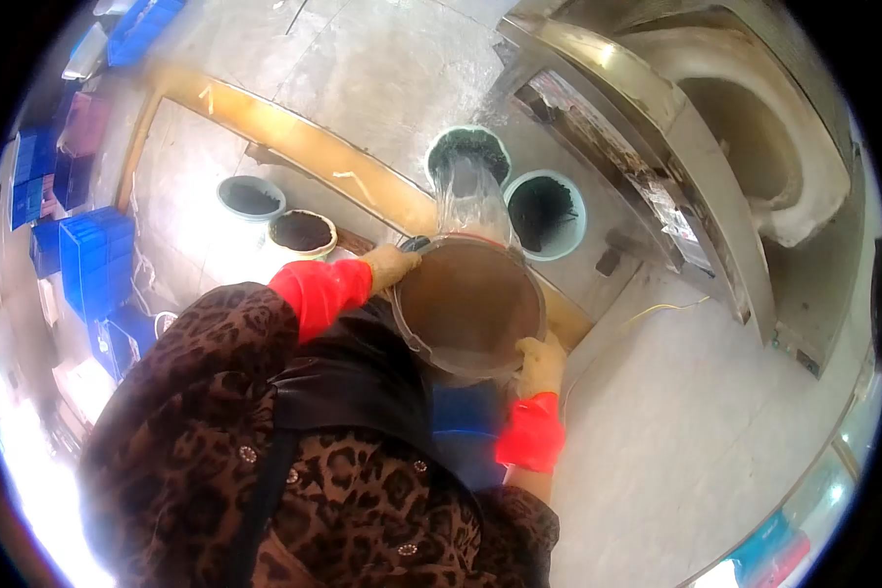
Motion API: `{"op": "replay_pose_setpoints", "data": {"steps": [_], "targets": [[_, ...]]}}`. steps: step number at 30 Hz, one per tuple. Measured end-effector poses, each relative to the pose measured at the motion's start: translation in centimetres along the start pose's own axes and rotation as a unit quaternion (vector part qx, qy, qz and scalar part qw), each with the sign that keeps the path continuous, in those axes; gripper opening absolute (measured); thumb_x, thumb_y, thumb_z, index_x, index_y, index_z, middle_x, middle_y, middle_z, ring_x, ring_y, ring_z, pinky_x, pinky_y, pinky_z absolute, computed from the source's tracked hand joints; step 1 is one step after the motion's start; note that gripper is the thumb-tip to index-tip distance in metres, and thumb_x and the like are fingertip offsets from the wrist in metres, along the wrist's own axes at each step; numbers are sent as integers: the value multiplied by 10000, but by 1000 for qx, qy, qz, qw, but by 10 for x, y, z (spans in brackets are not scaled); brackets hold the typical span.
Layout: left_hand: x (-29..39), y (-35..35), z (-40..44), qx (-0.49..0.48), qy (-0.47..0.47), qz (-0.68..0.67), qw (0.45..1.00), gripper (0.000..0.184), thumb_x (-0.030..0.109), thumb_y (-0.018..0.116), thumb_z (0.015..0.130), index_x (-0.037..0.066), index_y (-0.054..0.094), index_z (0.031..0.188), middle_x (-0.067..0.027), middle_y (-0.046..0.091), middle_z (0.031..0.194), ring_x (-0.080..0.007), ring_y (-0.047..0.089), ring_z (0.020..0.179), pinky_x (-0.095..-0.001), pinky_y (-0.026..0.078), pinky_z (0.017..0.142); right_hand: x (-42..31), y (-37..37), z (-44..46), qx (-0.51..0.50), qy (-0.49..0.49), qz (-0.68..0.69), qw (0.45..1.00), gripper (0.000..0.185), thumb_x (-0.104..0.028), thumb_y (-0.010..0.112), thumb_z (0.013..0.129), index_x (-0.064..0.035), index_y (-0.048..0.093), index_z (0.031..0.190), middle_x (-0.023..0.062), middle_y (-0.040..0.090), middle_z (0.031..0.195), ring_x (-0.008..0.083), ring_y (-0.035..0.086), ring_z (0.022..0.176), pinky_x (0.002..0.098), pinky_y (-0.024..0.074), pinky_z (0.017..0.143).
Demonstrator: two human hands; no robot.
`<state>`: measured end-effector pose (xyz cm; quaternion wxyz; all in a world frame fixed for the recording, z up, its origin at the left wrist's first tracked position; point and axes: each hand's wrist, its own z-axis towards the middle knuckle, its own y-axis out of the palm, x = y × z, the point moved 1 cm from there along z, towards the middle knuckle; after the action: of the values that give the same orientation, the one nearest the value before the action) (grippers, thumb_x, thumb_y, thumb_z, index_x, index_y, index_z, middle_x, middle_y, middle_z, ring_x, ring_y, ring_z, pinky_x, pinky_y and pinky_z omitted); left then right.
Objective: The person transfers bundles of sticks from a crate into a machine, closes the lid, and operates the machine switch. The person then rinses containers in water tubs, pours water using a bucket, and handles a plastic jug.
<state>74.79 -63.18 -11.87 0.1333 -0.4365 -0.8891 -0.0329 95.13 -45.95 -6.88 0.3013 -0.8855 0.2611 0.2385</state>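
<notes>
Both my hands wear yellowish gloves with red cuffs. A large round bucket is tilted away from me between them. My left hand grips its left rim, next to a dark piece at the edge. My right hand is closed on the lower right rim. Clear water streams over the bucket's far edge toward a pale-rimmed bucket with a dark green inside. Just right of that stands a light-blue bucket holding dark material.
Left of the stream are a grey-white bucket and a cream-rimmed bucket with dark contents. A yellow board crosses the floor. Blue bins line the left side. A metal machine with a pale basin stands right.
</notes>
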Motion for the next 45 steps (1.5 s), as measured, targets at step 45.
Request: {"op": "replay_pose_setpoints", "data": {"steps": [45], "targets": [[48, 95, -24, -117, 320, 319, 885, 352, 292, 462, 766, -14, 538, 922, -106, 568, 721, -148, 544, 675, -245, 434, 615, 128, 8, -115, 132, 171, 478, 851, 126, -106, 527, 666, 3, 519, 729, 62, 516, 619, 142, 478, 457, 256, 365, 389]]}}
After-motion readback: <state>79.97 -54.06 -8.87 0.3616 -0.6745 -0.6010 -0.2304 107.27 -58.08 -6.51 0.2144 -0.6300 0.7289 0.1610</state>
